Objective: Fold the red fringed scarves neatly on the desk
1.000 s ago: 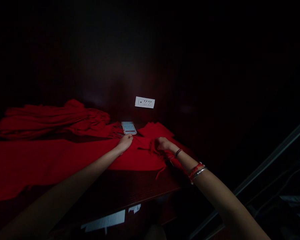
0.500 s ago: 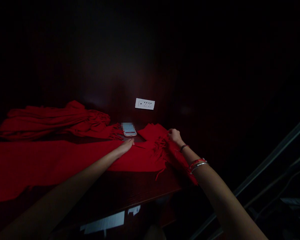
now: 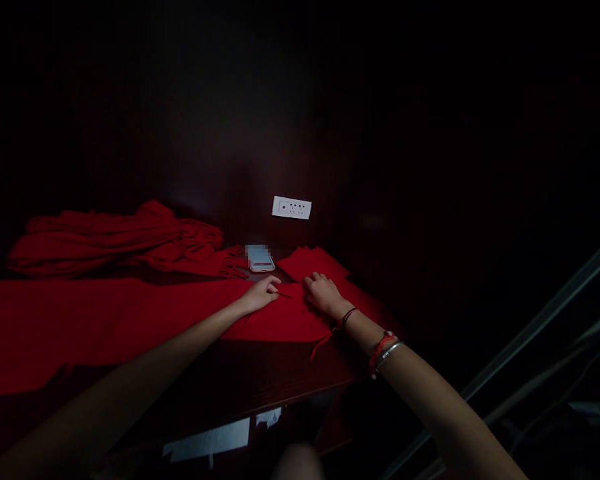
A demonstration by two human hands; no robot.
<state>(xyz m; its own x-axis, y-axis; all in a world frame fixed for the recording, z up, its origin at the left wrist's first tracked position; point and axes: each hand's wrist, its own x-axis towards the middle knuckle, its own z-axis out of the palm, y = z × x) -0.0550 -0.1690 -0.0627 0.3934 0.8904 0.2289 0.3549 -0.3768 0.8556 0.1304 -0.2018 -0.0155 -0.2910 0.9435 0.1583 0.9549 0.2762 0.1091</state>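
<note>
A long red fringed scarf (image 3: pixel 180 307) lies stretched flat across the dark wooden surface. My left hand (image 3: pixel 261 295) rests on it near the far edge, fingers loosely curved and a gap between thumb and forefinger. A thin dark red line, perhaps a strand or crease, shows beside the thumb. My right hand (image 3: pixel 324 295) lies palm down over the scarf's fringed right end, fingers slightly apart and touching the cloth. It covers most of the fringe. Just beyond it sits a folded red cloth (image 3: pixel 313 261), its right part extending beneath the wrist.
A bunched red scarf (image 3: pixel 125 240) with fringe lies at the back left. Next to it is a phone (image 3: pixel 261 259) with a lit screen. A white power socket (image 3: pixel 292 207) is on the dark wall. Papers (image 3: pixel 210 440) show below the front edge.
My right hand moved right onto the folded cloth, then came back left over the fringe. My left hand shifted slightly right, and its fingers have loosened apart.
</note>
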